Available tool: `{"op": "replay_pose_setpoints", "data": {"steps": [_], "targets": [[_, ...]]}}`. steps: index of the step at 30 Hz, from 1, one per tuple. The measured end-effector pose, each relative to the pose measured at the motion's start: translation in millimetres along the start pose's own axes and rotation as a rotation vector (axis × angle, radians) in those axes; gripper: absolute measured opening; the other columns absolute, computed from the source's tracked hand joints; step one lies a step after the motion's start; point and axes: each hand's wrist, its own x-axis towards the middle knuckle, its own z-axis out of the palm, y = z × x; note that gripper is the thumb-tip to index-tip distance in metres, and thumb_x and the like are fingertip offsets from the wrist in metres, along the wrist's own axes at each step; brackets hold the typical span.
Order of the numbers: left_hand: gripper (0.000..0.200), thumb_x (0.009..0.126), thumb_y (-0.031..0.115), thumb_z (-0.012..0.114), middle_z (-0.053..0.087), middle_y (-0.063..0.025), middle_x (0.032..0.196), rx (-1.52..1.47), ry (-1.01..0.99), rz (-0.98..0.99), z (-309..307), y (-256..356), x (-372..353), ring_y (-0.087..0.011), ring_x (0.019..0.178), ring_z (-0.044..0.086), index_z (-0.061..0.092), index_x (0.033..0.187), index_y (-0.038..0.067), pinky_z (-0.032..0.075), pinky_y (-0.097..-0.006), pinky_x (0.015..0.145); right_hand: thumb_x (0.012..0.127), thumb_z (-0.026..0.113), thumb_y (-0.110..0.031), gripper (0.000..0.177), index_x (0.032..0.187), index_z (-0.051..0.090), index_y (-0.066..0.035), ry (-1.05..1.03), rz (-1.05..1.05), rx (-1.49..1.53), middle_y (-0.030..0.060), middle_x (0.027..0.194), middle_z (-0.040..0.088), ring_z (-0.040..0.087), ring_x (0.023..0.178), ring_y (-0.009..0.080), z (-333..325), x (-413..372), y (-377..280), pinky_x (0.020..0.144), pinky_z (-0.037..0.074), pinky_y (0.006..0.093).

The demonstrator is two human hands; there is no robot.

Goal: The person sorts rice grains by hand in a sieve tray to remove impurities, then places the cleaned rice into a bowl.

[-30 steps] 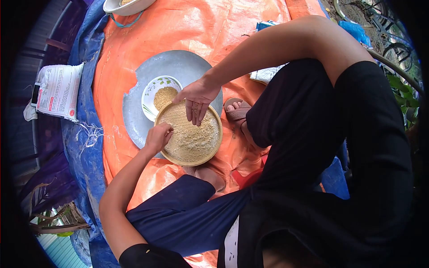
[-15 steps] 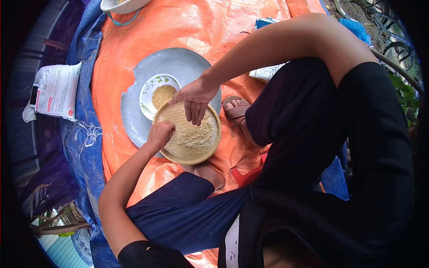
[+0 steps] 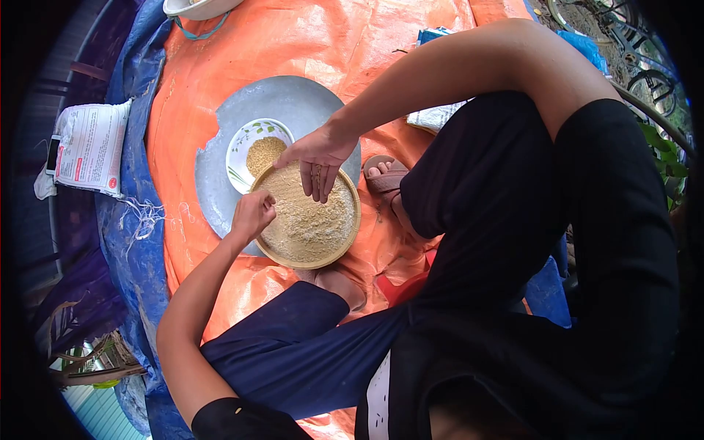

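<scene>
A round woven basket (image 3: 354, 233) holds pale, powdery grain and overlaps the front of a round grey metal tray (image 3: 214, 165). On the tray stands a white bowl (image 3: 238, 150) with a green leaf pattern, with golden grain (image 3: 265, 155) in it. My right hand (image 3: 319, 161) is over the basket's far side, palm up and cupped, with some grains on its fingers; its thumb reaches the rim near the bowl. At the basket's left edge my left hand (image 3: 254, 213) has its fingers pinched together; what they hold, if anything, is too small to make out.
An orange tarp (image 3: 191, 95) lies under the tray, beside a blue tarp (image 3: 121, 242). A printed white sack (image 3: 92, 150) lies at the left. A white basin (image 3: 202, 9) stands at the far edge. My sandalled foot (image 3: 385, 176) is right of the basket.
My left hand has lifted slightly and moved back toward the basket's left rim. My right hand stays almost in place. The whole view has shifted a little.
</scene>
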Motion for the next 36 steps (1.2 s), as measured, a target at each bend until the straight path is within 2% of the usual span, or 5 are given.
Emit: {"op": "replay_pose_setpoints", "data": {"steps": [5,8,16,30,36], "targets": [[0.017,0.074,0.007,0.066,0.069,-0.0131,0.076,-0.066,-0.068,-0.043,0.9,1.3,-1.0,-0.0233,0.071,0.069,0.066,0.09,0.0,0.054,-0.0338,0.068,0.09,0.041,-0.064,0.093,0.124,0.043,0.023,-0.011,0.005,0.001,0.037,0.127,0.05,0.055,0.121,0.0367,0.4,-4.0,-0.8,0.103,0.047,0.0374],[0.016,0.074,0.007,0.068,0.069,-0.0128,0.077,-0.037,-0.072,-0.021,3.0,3.1,-2.3,-0.0237,0.071,0.069,0.066,0.088,0.0,0.054,-0.0336,0.068,0.09,0.04,-0.067,0.09,0.115,0.051,0.019,0.015,0.001,-0.016,0.0316,0.116,0.059,0.063,0.108,0.0348,-0.9,0.2,0.4,0.097,0.05,0.038],[0.018,0.071,0.014,0.077,0.067,-0.0098,0.082,0.202,-0.069,0.004,2.1,9.3,-8.1,-0.0286,0.078,0.066,0.066,0.083,0.006,0.052,-0.0393,0.069,0.089,0.039,-0.069,0.092,0.116,0.051,0.019,0.006,0.003,-0.032,0.0316,0.117,0.059,0.063,0.109,0.0342,-2.1,3.4,1.0,0.097,0.05,0.0377],[0.013,0.076,0.023,0.072,0.069,-0.0115,0.082,0.338,-0.02,-0.041,14.0,9.4,-6.3,-0.031,0.077,0.067,0.072,0.078,0.01,0.052,-0.0427,0.071,0.088,0.041,-0.071,0.094,0.114,0.051,0.019,0.006,-0.017,-0.053,0.0311,0.113,0.06,0.065,0.105,0.0341,3.0,4.7,-4.1,0.094,0.052,0.0382],[0.013,0.076,0.021,0.072,0.068,-0.0148,0.078,0.424,0.001,0.003,15.5,14.6,-4.3,-0.0318,0.073,0.067,0.072,0.077,0.008,0.052,-0.0429,0.065,0.088,0.039,-0.072,0.095,0.113,0.052,0.019,0.052,-0.001,-0.061,0.0316,0.112,0.059,0.065,0.104,0.0345,10.6,-0.5,-8.8,0.094,0.053,0.0372]]}}
